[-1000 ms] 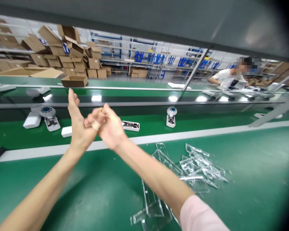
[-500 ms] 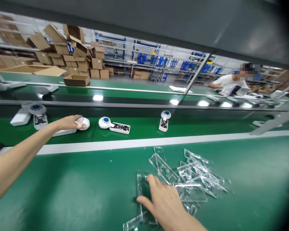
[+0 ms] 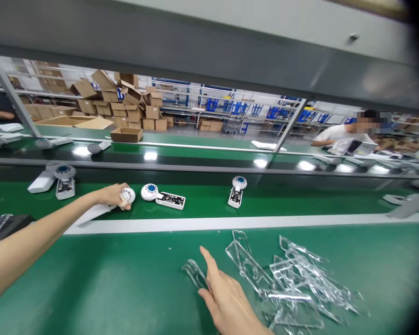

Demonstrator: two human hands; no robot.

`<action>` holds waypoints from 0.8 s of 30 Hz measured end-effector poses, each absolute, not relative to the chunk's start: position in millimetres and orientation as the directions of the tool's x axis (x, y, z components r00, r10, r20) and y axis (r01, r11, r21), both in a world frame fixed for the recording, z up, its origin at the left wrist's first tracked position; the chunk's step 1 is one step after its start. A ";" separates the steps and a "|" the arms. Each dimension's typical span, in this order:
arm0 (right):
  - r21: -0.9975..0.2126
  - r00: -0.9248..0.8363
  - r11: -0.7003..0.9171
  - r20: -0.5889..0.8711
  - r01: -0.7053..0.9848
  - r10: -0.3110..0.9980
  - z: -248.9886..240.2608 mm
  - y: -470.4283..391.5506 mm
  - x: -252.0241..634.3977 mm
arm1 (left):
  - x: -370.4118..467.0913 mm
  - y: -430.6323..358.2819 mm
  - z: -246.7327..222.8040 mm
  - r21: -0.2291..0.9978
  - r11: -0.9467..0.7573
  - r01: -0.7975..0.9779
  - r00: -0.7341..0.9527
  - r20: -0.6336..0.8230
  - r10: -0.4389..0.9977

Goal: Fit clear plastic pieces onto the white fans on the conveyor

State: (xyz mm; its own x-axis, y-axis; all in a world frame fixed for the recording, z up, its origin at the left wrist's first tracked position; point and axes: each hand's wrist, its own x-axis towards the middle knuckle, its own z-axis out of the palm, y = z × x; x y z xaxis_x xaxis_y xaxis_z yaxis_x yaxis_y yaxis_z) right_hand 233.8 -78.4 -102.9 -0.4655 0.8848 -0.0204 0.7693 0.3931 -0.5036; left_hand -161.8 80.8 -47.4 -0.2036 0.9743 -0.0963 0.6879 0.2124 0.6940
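My left hand (image 3: 116, 195) is closed round a white device (image 3: 128, 197) with a round, slotted head; its long body slants over the white strip. Low in the middle, my right hand (image 3: 223, 293) has a clear plastic piece (image 3: 195, 273) between thumb and fingers, its lower part hidden by the hand. To the right lies a heap of clear plastic frames (image 3: 300, 279). Beyond the strip, a device with exposed circuitry (image 3: 171, 200) lies right of my left hand, and a similar one (image 3: 235, 197) stands farther right.
More white devices (image 3: 65, 186) lie at the left. A dark tray (image 3: 10, 225) with clear pieces sits at the left edge. An open carton (image 3: 126, 135) stands beyond the belt. A person (image 3: 349, 132) works at the far right; another person's hand (image 3: 0, 113) shows far left.
My left hand has lifted and tilted the white device, whose body now reaches over the strip. My right hand has raised the clear piece off the table. The view has shifted.
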 end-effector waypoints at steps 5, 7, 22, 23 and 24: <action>-0.823 -0.371 0.233 0.030 0.518 0.928 -90.2 -60.2 234.9 | -152.3 56.9 -23.5 0.942 0.041 0.333 -0.256 0.048 0.966; -0.923 -0.361 0.121 -0.021 0.365 0.932 -75.2 -48.5 225.2 | -137.3 46.6 -7.0 0.988 -0.144 -0.063 -0.216 0.127 0.968; -0.863 -0.216 0.414 0.363 0.289 0.907 2.5 -23.1 126.5 | 0.7 38.6 12.8 0.405 -0.134 -0.904 0.023 0.361 0.932; -0.863 -0.199 0.419 0.375 0.283 0.905 2.0 -23.2 124.1 | 0.3 38.7 12.7 0.400 -0.133 -0.907 0.027 0.369 0.929; -0.864 -0.188 0.420 0.380 0.277 0.906 2.2 -23.3 121.9 | 0.0 38.7 12.5 0.395 -0.134 -0.909 0.028 0.377 0.926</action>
